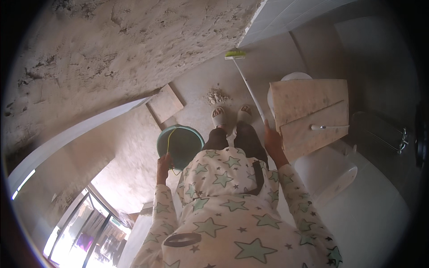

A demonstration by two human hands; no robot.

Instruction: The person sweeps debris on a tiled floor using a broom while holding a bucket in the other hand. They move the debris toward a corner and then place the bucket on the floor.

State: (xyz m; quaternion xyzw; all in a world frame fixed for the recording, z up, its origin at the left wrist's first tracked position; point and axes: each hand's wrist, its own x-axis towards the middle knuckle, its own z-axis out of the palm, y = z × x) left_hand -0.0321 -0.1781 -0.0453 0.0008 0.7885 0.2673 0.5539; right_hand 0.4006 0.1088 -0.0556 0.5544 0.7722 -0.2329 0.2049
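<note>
My left hand [164, 161] is closed round the thin yellow handle of a green bucket [193, 134], which hangs or stands at my left side; I cannot tell which. Inside, the bucket looks dark, and its contents do not show. In my right hand [272, 142] is the upper end of a broom [248, 85] with a long white stick. Its yellow-green bristle head rests on the floor ahead, close to the foot of the wall. A small heap of rubble [216, 95] lies on the floor just in front of my sandals.
Wooden boards [313, 114] lie over a white fixture at my right, with a hand shower [328, 127] on top. A white basin [328, 172] is nearer. Rough plaster wall [111, 49] runs along the left, where a wooden board [165, 105] stands. A glazed door [82, 230] is behind left.
</note>
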